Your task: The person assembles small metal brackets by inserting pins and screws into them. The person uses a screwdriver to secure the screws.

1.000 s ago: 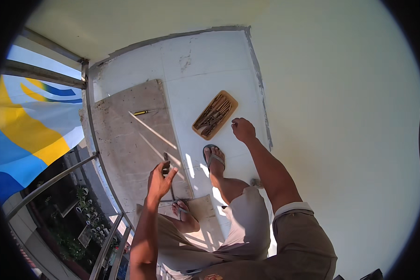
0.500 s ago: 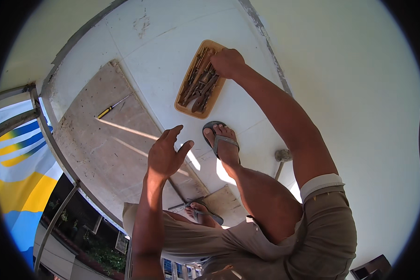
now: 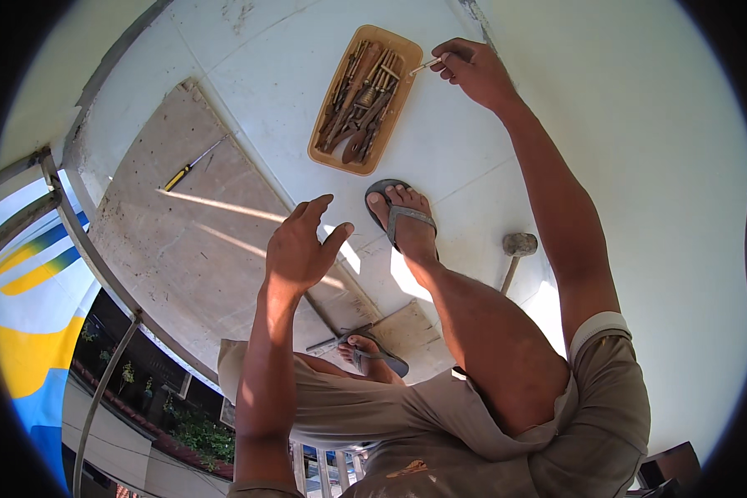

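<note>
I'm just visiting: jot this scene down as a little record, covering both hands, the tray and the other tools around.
Right hand: pinching a thin pale rod beside the tray's upper right edge
Left hand: holding nothing, fingers and thumb spread
Tray: tan, oblong, on white floor tiles, filled with metal pieces
Screwdriver: yellow and black handle, on the brown board
Mallet: right of the bent leg, handle partly hidden

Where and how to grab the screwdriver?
Probably the thick yellow-and-black handle, left hand coming from above and pinching across it: the screwdriver lies flat on the brown panel, handle lower left, slim shaft pointing upper right.
</note>
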`<move>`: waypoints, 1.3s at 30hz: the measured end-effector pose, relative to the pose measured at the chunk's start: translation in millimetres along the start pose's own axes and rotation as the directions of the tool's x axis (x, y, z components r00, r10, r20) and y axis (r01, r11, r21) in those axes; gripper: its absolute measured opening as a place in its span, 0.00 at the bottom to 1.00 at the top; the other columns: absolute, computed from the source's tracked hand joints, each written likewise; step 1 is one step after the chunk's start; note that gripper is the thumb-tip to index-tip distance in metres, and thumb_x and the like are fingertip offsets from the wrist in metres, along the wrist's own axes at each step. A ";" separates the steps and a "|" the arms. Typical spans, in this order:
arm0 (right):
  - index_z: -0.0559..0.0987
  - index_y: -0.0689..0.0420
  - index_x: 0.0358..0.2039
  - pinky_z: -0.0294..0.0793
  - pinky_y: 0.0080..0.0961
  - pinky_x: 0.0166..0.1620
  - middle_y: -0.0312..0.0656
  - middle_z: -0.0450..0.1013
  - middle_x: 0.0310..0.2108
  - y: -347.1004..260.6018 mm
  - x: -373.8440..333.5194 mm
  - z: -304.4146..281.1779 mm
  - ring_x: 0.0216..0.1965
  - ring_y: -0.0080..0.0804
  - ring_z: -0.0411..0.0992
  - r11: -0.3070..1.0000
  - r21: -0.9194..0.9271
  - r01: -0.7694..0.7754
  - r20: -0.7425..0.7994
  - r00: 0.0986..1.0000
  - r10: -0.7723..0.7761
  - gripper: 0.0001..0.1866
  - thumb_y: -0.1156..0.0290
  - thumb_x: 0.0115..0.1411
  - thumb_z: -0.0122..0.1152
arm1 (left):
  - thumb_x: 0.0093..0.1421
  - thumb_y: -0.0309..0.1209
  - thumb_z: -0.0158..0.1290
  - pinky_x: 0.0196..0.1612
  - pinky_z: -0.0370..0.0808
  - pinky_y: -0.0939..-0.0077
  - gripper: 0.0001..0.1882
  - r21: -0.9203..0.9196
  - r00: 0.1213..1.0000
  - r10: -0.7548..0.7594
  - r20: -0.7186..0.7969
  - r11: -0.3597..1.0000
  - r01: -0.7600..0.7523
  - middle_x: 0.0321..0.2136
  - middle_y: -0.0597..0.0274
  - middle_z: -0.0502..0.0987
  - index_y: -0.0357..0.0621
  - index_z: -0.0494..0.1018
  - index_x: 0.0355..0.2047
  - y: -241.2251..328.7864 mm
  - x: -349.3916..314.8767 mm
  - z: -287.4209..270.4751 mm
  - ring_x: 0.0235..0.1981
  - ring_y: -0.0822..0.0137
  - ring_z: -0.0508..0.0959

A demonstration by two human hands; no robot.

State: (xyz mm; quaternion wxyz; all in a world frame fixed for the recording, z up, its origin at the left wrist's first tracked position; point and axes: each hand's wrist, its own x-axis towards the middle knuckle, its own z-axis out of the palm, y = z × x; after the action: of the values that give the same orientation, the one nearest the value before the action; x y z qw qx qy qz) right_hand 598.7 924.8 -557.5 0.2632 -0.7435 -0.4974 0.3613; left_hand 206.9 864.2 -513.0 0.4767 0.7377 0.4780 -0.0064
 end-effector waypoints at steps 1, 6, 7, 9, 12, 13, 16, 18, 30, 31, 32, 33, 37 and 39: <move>0.82 0.58 0.47 0.78 0.30 0.41 0.40 0.83 0.33 9.4 -9.3 -3.0 0.35 0.27 0.80 0.994 0.040 -0.106 0.036 0.994 0.105 0.14 0.67 0.66 0.55 | 0.59 0.43 0.64 0.46 0.79 0.57 0.30 0.011 1.000 -0.001 0.009 1.000 0.001 0.48 0.40 0.80 0.37 0.73 0.57 0.3 0.5 1.2 0.44 0.46 0.83; 0.82 0.58 0.46 0.78 0.31 0.41 0.40 0.83 0.33 22.8 -32.3 11.7 0.34 0.29 0.80 0.929 0.037 -0.369 0.138 0.922 0.361 0.13 0.66 0.66 0.56 | 0.59 0.43 0.64 0.46 0.79 0.57 0.30 0.017 0.999 -0.016 0.043 1.000 0.015 0.48 0.40 0.80 0.38 0.73 0.57 1.4 1.2 7.1 0.44 0.45 0.83; 0.82 0.57 0.45 0.78 0.32 0.41 0.41 0.83 0.33 20.7 -30.2 15.1 0.33 0.32 0.80 0.978 -0.075 -0.196 -0.018 0.981 0.196 0.13 0.65 0.66 0.57 | 0.59 0.43 0.64 0.46 0.79 0.57 0.30 0.018 0.998 -0.019 0.061 1.000 0.018 0.48 0.40 0.80 0.38 0.73 0.57 2.2 1.3 8.6 0.45 0.45 0.83; 0.82 0.56 0.46 0.77 0.33 0.43 0.40 0.82 0.35 7.4 -18.2 23.1 0.35 0.32 0.80 0.980 -0.195 -0.032 -0.147 0.989 0.003 0.13 0.63 0.68 0.57 | 0.60 0.43 0.64 0.46 0.79 0.57 0.30 0.023 0.996 -0.034 0.079 0.999 0.032 0.48 0.40 0.80 0.38 0.73 0.57 1.7 0.3 8.4 0.45 0.45 0.83; 0.82 0.55 0.44 0.78 0.36 0.44 0.43 0.83 0.36 -18.8 5.1 40.8 0.36 0.38 0.81 0.899 -0.397 0.187 -0.064 0.971 -0.230 0.12 0.64 0.67 0.58 | 0.60 0.43 0.63 0.46 0.79 0.57 0.31 0.028 0.993 -0.057 0.101 0.998 0.055 0.49 0.40 0.80 0.37 0.73 0.58 -2.2 1.1 10.2 0.45 0.45 0.83; 0.82 0.55 0.44 0.78 0.36 0.44 0.43 0.83 0.36 -26.5 12.6 45.3 0.36 0.38 0.81 0.899 -0.397 0.184 -0.063 0.972 -0.227 0.12 0.64 0.67 0.58 | 0.60 0.43 0.63 0.46 0.79 0.57 0.31 0.027 0.993 -0.063 0.103 0.998 0.061 0.49 0.40 0.80 0.37 0.73 0.58 -2.7 1.4 11.2 0.45 0.46 0.83; 0.84 0.50 0.44 0.80 0.40 0.46 0.43 0.82 0.38 -48.9 31.6 56.6 0.42 0.42 0.81 0.665 -0.719 0.201 0.204 0.976 -0.075 0.12 0.70 0.63 0.56 | 0.60 0.43 0.63 0.47 0.79 0.53 0.30 0.001 0.996 -0.045 0.082 0.999 0.046 0.48 0.41 0.80 0.38 0.73 0.57 -4.8 1.6 10.8 0.46 0.42 0.82; 0.85 0.50 0.43 0.82 0.39 0.46 0.41 0.82 0.41 -59.9 39.4 59.8 0.44 0.41 0.81 0.438 -0.860 0.263 0.328 0.942 0.077 0.12 0.71 0.62 0.57 | 0.60 0.43 0.63 0.46 0.79 0.56 0.30 -0.004 0.994 -0.056 0.094 0.998 0.057 0.49 0.41 0.80 0.37 0.73 0.58 -4.9 1.1 10.2 0.45 0.45 0.82; 0.87 0.50 0.44 0.84 0.36 0.44 0.39 0.83 0.42 -56.8 56.8 79.9 0.45 0.38 0.82 0.478 -0.828 0.293 0.382 0.919 0.098 0.13 0.71 0.62 0.57 | 0.60 0.39 0.64 0.44 0.80 0.59 0.30 -0.008 0.995 -0.050 0.090 0.999 0.051 0.50 0.40 0.79 0.36 0.72 0.59 -3.3 -5.2 5.2 0.44 0.48 0.83; 0.87 0.50 0.44 0.84 0.36 0.44 0.39 0.83 0.42 -56.2 54.8 80.0 0.45 0.38 0.82 0.477 -0.828 0.293 0.383 0.918 0.100 0.13 0.71 0.62 0.57 | 0.60 0.38 0.64 0.44 0.80 0.59 0.30 -0.018 0.995 -0.044 0.084 0.999 0.046 0.50 0.40 0.79 0.36 0.72 0.59 -2.7 -5.5 5.3 0.44 0.47 0.83; 0.87 0.50 0.44 0.84 0.36 0.44 0.39 0.83 0.43 -55.8 52.6 80.4 0.45 0.38 0.82 0.467 -0.833 0.295 0.371 0.925 0.079 0.13 0.71 0.62 0.58 | 0.60 0.38 0.64 0.44 0.80 0.59 0.30 -0.018 0.995 -0.044 0.085 0.999 0.046 0.50 0.40 0.79 0.36 0.72 0.59 -3.1 -6.8 6.1 0.44 0.47 0.83; 0.87 0.50 0.44 0.84 0.36 0.44 0.39 0.83 0.43 -52.8 51.5 80.7 0.45 0.37 0.82 0.457 -0.839 0.296 0.359 0.931 0.057 0.13 0.71 0.61 0.59 | 0.60 0.39 0.64 0.45 0.79 0.57 0.29 -0.024 0.996 -0.041 0.073 0.999 0.043 0.48 0.40 0.79 0.36 0.73 0.58 -2.6 -8.1 7.2 0.43 0.46 0.83; 0.87 0.51 0.44 0.83 0.36 0.45 0.40 0.83 0.43 -47.8 53.7 95.7 0.45 0.37 0.82 0.421 -0.863 0.279 0.311 0.950 0.008 0.13 0.70 0.60 0.60 | 0.60 0.40 0.63 0.46 0.79 0.55 0.29 -0.024 0.997 -0.035 0.064 0.999 0.036 0.47 0.41 0.80 0.36 0.73 0.57 -5.5 -11.5 9.3 0.43 0.45 0.82; 0.87 0.51 0.45 0.83 0.37 0.46 0.40 0.83 0.43 -46.5 56.3 99.7 0.45 0.38 0.82 0.388 -0.882 0.268 0.311 0.949 0.052 0.14 0.68 0.62 0.58 | 0.60 0.40 0.63 0.46 0.79 0.55 0.29 -0.027 0.997 -0.046 0.067 0.998 0.048 0.47 0.41 0.80 0.36 0.73 0.57 -7.6 -12.9 9.5 0.43 0.45 0.82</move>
State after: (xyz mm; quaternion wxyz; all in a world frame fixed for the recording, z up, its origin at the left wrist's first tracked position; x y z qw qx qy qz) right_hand 507.3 997.4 -597.9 -0.2410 -0.6691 -0.6937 0.1141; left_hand 198.8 849.1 -517.4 0.5027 0.7188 0.4790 -0.0352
